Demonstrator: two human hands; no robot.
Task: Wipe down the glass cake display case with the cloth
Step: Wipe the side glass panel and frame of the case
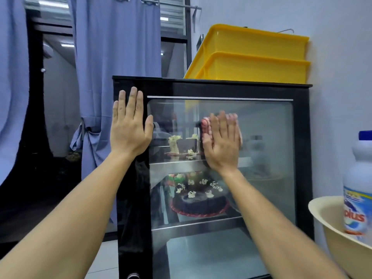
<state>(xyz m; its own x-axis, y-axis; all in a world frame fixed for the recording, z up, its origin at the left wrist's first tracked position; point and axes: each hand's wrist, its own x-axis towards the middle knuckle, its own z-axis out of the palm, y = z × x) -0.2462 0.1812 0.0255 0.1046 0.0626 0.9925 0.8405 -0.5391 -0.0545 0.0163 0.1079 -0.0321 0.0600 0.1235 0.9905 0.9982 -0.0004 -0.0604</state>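
A pink cloth [207, 125] shows only at its edges, the rest hidden under the right hand [221, 143], which is motion-blurred. A white bottle [358, 188] and cream basin [330, 224] are cropped by the right edge, the label reading only "plus". The display case [302, 158] runs off below.

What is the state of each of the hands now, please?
Left hand: open, flat against the black frame of the display case.
Right hand: open, straight fingers pressing the cloth on the glass.
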